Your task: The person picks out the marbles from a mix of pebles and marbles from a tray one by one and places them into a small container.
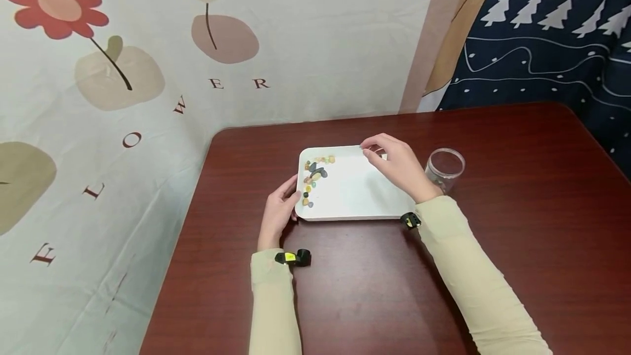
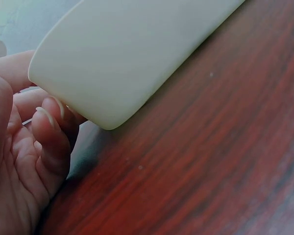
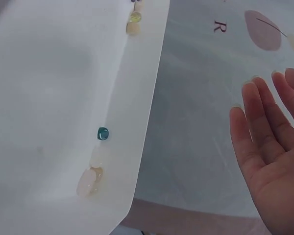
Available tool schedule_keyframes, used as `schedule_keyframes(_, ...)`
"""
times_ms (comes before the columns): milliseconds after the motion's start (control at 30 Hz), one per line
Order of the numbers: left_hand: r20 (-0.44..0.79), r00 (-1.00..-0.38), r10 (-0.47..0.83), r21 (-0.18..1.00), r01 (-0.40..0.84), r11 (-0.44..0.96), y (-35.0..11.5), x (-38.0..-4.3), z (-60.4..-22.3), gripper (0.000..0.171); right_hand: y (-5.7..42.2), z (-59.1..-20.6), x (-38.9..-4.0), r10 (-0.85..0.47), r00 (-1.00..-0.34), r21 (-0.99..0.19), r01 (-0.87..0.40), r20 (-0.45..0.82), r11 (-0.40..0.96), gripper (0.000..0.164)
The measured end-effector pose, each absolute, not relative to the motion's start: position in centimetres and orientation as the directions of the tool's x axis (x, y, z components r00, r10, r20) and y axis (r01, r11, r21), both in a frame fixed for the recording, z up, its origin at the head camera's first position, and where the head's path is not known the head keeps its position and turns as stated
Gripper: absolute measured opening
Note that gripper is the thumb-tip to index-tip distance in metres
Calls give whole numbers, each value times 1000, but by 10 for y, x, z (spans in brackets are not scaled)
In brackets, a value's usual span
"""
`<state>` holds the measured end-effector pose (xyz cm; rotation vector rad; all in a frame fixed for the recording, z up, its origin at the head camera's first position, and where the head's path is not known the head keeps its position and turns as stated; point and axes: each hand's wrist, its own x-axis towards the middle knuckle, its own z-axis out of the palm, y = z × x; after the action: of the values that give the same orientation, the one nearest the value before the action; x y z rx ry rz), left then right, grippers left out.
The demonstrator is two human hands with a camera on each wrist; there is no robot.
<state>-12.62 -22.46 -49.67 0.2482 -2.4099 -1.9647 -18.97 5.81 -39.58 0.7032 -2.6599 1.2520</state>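
Note:
A white rectangular tray (image 1: 362, 196) lies on the table, its left edge gripped by my left hand (image 1: 278, 213), with the thumb at the rim. In the left wrist view, curled fingertips (image 2: 51, 120) touch the tray's outer wall (image 2: 117, 63). Colourful pebbles (image 1: 317, 173) form a line along the tray's left side and far-left corner. Over the far right part hovers my right hand (image 1: 396, 166), fingers loosely bent, nothing visible in them. By the tray's wall in the right wrist view sit a teal stone (image 3: 103, 133) and a few pale stones (image 3: 86, 182).
Just right of the tray stands a clear round jar (image 1: 446, 164) with some contents at its bottom, partly behind the right wrist. The brown wooden table (image 1: 355, 289) reaches back to a printed cloth (image 1: 320, 43). A dark tree-patterned cloth (image 1: 537, 64) hangs at the right.

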Motion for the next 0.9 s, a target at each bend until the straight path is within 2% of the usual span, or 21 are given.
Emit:
schedule_keyframes(267, -90, -986, -142, 970, -119, 212, -225, -127, -498, 40, 49, -392, -199, -417, -876, -649, -465, 241, 602, 15)
schedule_keyframes(900, -94, -989, -114, 978, -113, 176, -226, -128, -495, 41, 23, -395, -223, -521, -850, -615, -450, 74, 647, 19)
